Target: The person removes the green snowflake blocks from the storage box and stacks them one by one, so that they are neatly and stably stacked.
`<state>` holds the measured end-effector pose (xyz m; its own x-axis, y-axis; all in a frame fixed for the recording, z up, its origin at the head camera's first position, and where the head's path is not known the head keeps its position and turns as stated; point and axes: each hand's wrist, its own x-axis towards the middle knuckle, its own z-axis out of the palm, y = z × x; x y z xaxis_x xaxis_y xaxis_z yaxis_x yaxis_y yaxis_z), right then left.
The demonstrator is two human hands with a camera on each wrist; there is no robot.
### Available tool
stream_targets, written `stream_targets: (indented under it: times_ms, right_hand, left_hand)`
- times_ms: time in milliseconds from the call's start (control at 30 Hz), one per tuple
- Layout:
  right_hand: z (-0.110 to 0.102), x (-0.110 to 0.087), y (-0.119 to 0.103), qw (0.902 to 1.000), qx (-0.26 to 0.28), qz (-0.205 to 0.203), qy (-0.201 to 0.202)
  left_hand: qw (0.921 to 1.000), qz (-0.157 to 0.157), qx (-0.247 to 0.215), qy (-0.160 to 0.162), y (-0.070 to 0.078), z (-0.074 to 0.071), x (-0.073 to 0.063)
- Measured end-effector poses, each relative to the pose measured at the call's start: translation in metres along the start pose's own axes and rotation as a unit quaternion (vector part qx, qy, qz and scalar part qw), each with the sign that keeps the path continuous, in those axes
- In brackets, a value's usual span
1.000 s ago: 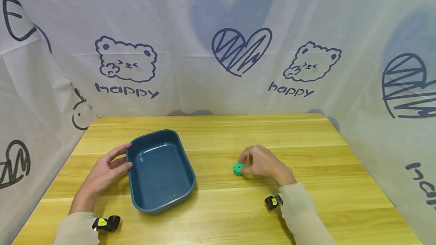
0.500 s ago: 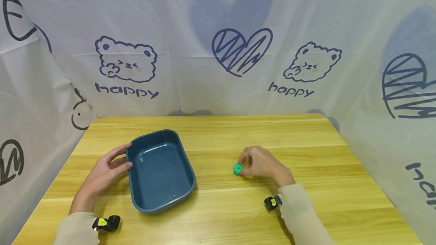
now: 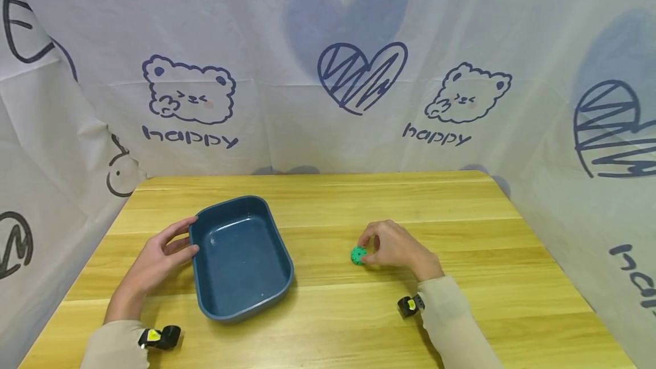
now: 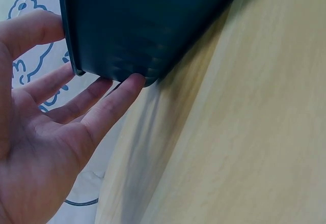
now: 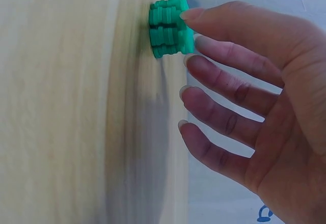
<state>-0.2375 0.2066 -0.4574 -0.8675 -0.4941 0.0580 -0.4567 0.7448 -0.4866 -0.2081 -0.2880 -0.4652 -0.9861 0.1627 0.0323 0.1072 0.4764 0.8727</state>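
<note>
A stack of green notched plastic discs [image 3: 357, 254] stands on the table right of centre. My right hand [image 3: 392, 245] pinches its top between thumb and forefinger. In the right wrist view the stack [image 5: 164, 28] shows its ridged side, and the other fingers [image 5: 219, 113] of that hand are spread, touching nothing. At the left lies a dark blue rounded rectangular bin [image 3: 243, 263] with nothing inside. My left hand [image 3: 156, 258] touches its left side, with extended fingers resting against the outer wall, as the left wrist view shows [image 4: 114, 104].
The wooden table [image 3: 328, 329] carries the bin and the stack, with bare wood between them. A white printed cloth [image 3: 287, 113] hangs behind and at both sides. Black wrist cameras [image 3: 160, 337] sit at both sleeves.
</note>
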Motion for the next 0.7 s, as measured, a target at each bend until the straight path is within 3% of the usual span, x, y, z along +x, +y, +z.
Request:
stream_targets:
  times_ms: [700]
  right_hand:
    - [0.0012, 0.0038, 0.0016, 0.9992, 0.028, 0.006, -0.029]
  left_hand:
    - [1.0, -0.007, -0.002, -0.001, 0.0048, -0.0007, 0.0004]
